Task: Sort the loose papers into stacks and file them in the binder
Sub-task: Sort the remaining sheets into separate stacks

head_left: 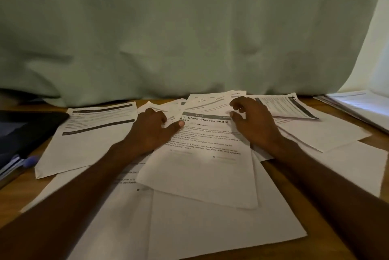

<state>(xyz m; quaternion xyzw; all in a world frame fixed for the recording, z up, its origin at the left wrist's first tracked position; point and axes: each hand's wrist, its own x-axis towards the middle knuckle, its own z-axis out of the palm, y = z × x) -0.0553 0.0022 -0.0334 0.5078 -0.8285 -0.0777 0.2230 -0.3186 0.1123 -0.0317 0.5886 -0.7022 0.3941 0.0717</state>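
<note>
Partly hidden: binder [25, 133] cut off | hands: left [151, 129], right [252, 125] press papers [202, 154], fingers bent

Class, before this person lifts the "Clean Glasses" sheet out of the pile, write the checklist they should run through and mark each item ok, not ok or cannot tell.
1. Both hands on the sheet: ok. The left hand and right hand rest on the Clean Glasses sheet near its top edge.
2. Sheet lies on top, nothing covering it: ok, apart from the hands.
3. Firm pinch on its edges: cannot tell; fingers are curled, grip unclear.
4. Papers already in stacks: not ok. The loose papers overlap at odd angles.
5. Binder ready and open: cannot tell. A dark folder lies at the left, closed or not is unclear.
</note>
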